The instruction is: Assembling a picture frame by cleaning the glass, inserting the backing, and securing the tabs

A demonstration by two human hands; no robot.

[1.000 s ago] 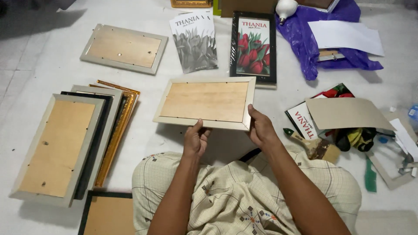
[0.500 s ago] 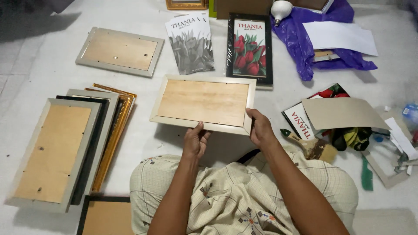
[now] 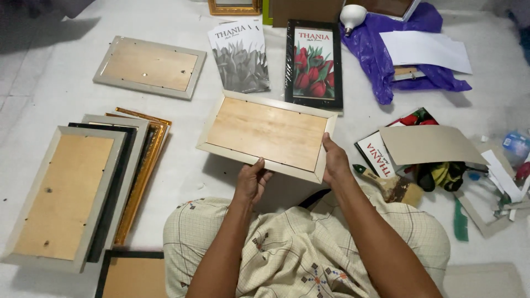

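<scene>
I hold a pale wooden picture frame face down above the floor, its plywood back toward me. My left hand grips its near edge, thumb on the rim. My right hand grips its near right corner. Below the hands is my lap in checked cloth. Beyond the frame lie a grey tulip print and a black-framed red tulip picture.
A fanned stack of frames lies at left, another pale frame at far left. A purple plastic bag with white paper, a bulb, cardboard, a brush and scraps lie at right.
The frame in my hands has risen slightly and tilted, its far edge lifting. Both hands keep the same grip.
</scene>
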